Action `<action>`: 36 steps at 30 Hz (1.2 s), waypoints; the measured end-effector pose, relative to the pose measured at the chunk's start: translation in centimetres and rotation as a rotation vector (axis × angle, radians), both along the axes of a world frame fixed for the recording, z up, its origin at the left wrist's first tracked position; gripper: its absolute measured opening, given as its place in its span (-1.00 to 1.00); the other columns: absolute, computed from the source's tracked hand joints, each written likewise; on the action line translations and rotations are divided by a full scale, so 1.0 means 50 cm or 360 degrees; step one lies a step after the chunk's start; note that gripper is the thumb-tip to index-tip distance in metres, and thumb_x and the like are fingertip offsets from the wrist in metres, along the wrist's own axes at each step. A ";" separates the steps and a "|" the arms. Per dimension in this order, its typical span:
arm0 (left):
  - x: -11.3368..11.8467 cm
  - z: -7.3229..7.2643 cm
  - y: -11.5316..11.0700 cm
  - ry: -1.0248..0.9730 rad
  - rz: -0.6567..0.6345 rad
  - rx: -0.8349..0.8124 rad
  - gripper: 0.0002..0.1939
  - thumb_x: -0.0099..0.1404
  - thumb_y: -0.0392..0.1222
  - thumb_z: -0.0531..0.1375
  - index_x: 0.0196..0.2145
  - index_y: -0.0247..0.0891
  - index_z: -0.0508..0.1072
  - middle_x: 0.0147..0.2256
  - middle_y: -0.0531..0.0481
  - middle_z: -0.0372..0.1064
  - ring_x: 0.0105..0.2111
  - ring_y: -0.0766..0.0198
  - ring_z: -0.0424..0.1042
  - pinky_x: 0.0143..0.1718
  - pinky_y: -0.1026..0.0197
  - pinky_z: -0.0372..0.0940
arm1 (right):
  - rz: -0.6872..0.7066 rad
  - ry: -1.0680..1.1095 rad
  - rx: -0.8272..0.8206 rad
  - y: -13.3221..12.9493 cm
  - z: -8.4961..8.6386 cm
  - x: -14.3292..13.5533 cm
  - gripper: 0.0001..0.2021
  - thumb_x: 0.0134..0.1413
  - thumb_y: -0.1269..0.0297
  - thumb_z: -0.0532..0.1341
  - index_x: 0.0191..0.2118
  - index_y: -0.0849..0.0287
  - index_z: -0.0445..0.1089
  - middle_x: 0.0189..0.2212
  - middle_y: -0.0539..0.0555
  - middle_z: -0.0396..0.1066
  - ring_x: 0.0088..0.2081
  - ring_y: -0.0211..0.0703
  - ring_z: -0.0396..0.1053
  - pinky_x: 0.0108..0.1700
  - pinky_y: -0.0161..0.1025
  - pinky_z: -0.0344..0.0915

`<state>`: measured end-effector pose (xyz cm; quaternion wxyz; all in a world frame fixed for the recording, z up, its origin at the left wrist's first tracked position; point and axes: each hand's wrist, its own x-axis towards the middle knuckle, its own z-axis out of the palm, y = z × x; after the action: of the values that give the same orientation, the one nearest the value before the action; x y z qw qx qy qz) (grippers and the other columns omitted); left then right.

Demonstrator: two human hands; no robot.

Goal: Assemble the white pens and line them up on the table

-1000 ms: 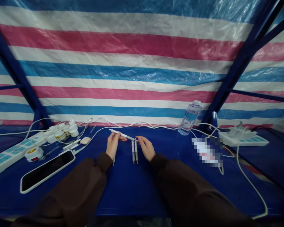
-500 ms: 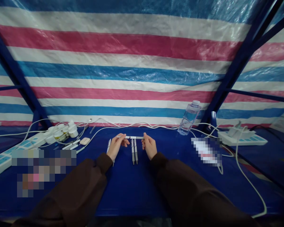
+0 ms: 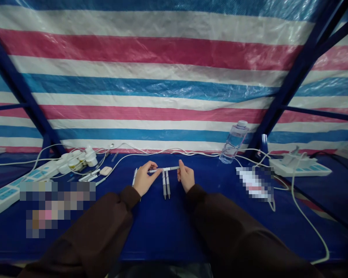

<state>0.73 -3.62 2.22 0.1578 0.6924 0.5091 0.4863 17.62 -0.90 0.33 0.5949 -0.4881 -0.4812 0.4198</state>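
Observation:
A slim white-and-grey pen [image 3: 171, 168] lies crosswise between my two hands. Its left part is pinched by my left hand [image 3: 145, 179], thumb and fingers closed on it. At the other end, my right hand [image 3: 186, 177] grips the pen's tip between thumb and curled fingers. Just below it two more white pens with grey grips, one on the left [image 3: 164, 186] and one on the right [image 3: 168, 186], lie side by side on the blue table [image 3: 159, 231], pointing toward me. Another white pen [image 3: 134, 176] is partly covered by my left hand and wrist.
To the left are a long power strip [image 3: 31, 178] with plugs, loose pens [image 3: 89, 175] and a small pale case [image 3: 106, 171]. A clear bottle [image 3: 234, 143] stands at the back right, near a second power strip [image 3: 307, 168]. White cables [image 3: 188, 153] run along the back.
My left thumb and fingers have shifted right along the pen, toward its middle. My right hand keeps its grip on the other end. The view has tilted slightly.

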 end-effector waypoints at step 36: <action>-0.009 -0.006 0.005 0.0903 0.0351 0.0253 -0.73 0.27 0.02 0.03 -0.34 -0.23 0.35 -0.41 -0.04 0.30 -0.31 0.16 0.24 -0.27 0.15 0.11 | 0.0024 -0.0878 0.0752 -0.005 -0.020 0.002 -0.80 0.08 0.30 0.07 -0.22 0.15 0.40 -0.32 0.08 0.42 -0.28 -0.15 0.30 -0.30 -0.25 0.22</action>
<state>0.26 -3.38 1.92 -0.0989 0.7512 0.5654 0.3260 17.71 -1.14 -0.69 0.5359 -0.4285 -0.7110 0.1540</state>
